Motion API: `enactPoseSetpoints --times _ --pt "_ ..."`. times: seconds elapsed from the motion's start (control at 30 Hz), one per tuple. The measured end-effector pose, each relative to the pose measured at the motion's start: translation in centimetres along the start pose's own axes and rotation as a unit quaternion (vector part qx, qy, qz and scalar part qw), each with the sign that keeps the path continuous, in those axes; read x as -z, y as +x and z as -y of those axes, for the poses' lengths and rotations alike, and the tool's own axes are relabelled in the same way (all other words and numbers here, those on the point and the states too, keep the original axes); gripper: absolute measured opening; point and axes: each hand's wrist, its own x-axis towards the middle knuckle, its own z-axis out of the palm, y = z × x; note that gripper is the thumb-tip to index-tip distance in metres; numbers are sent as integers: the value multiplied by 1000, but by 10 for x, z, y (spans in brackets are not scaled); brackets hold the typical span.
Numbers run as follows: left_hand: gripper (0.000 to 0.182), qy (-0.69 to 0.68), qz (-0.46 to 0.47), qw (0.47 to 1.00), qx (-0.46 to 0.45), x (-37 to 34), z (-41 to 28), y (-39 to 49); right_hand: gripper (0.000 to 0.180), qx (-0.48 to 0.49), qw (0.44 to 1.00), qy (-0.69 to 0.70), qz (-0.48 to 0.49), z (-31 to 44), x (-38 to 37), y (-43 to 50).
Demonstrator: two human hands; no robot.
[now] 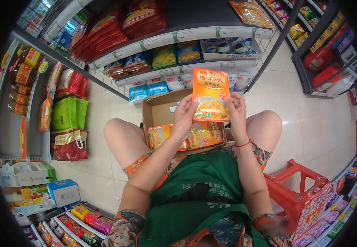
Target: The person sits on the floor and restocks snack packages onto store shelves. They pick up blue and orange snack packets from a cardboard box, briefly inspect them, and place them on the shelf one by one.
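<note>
An orange and yellow food pouch (211,95) is held upright between both hands, its printed front facing me. My left hand (184,112) grips its left edge with the thumb in front. On the opposite edge, my right hand (236,108) pinches it the same way, a red cord around that wrist. Below them, an open cardboard box (157,109) rests between my knees. Inside lie similar orange pouches (203,136), partly covered by my left forearm and hand.
Ahead stands a shelf rack (178,36) with red pouches (107,27), an orange packet stack (251,14) and bagged goods below. Shelves (27,123) line the left, with large bags (69,114) on the floor. A red plastic stool (298,185) is at my right.
</note>
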Motion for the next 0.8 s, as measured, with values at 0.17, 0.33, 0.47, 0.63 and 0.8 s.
enactPoseSetpoints --times 0.17,0.33,0.47,0.63,0.8 --pt "33 -7 -1 999 -31 -13 -9 1 37 18 1000 -3 25 22 1 -9" --pt "38 40 34 995 -80 -27 -21 0 46 59 998 4 36 44 -4 -18" --pt "46 75 67 989 -110 -32 -27 6 52 119 992 -35 22 52 -2 -14" --pt "60 121 139 978 -94 -34 -42 11 52 130 991 -40 18 80 -2 -12" --pt "70 166 187 965 -81 -41 -59 17 50 157 987 -33 21 98 0 1"
